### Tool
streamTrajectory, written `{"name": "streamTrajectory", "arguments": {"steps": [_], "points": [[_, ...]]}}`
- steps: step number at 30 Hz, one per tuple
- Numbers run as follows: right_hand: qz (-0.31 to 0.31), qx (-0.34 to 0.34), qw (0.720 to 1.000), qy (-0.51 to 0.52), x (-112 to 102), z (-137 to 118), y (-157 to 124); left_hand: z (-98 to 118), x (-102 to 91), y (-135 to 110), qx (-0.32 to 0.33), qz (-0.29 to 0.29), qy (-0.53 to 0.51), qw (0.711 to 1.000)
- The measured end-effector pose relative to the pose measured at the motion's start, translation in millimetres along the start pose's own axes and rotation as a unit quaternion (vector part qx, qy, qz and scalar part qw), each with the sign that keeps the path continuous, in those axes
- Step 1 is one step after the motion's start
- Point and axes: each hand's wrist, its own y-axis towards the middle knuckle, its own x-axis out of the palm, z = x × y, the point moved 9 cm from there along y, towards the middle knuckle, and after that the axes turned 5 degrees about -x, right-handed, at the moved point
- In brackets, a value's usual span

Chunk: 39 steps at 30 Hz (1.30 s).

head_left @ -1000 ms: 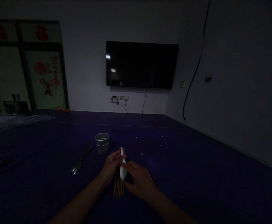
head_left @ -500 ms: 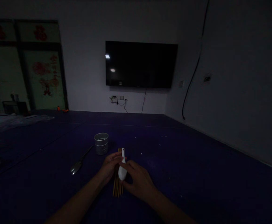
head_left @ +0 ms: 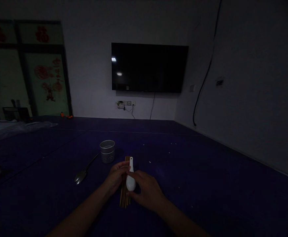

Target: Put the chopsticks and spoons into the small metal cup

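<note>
Between my two hands is a white soup spoon (head_left: 131, 182), its handle pointing away from me and its rounded bowl toward me. My left hand (head_left: 115, 176) is closed on the handle side of the spoon, thumb and fingers pinching it. From the other side my right hand (head_left: 146, 189) grips the spoon's bowl with thumb and forefinger. Beneath the spoon lies a bundle of wooden chopsticks (head_left: 123, 199), partly covered by my hands. A metal holder with small holes (head_left: 107, 154) stands upright beyond my left hand. To its left rests a large metal spoon (head_left: 81, 176).
The dark blue surface (head_left: 208, 184) carries several small white scraps. Crumpled clear plastic (head_left: 22, 128) lies at the far left. A wall-mounted television (head_left: 150, 67) hangs at the back, and a black cable (head_left: 203, 85) runs down the right wall.
The white spoon has turned slightly and shifted a little to the right in my hands. The chopsticks, the metal holder and the large spoon stay in place.
</note>
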Motion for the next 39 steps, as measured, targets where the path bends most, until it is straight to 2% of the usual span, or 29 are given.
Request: {"name": "streamTrajectory", "arguments": {"steps": [6, 18, 26, 34, 39], "points": [[0.012, 0.008, 1.000, 0.001, -4, -1, 0, 0, -1.0, -1, -0.009, 0.003, -0.004, 1.000], [0.028, 0.011, 0.999, -0.040, -5, 1, -1, -2, -0.4, 0, -0.005, -0.032, 0.023, 0.999], [0.015, 0.038, 0.997, -0.058, -3, 5, -1, -6, 4.8, 0, -0.014, -0.066, 0.045, 0.997], [0.040, 0.056, 0.997, -0.041, -12, 5, -1, 0, 13.2, -7, 0.041, -0.057, 0.124, 0.990], [0.031, 0.066, 0.997, -0.032, -13, 6, -1, 9, 15.5, -7, 0.095, -0.060, 0.206, 0.972]]}}
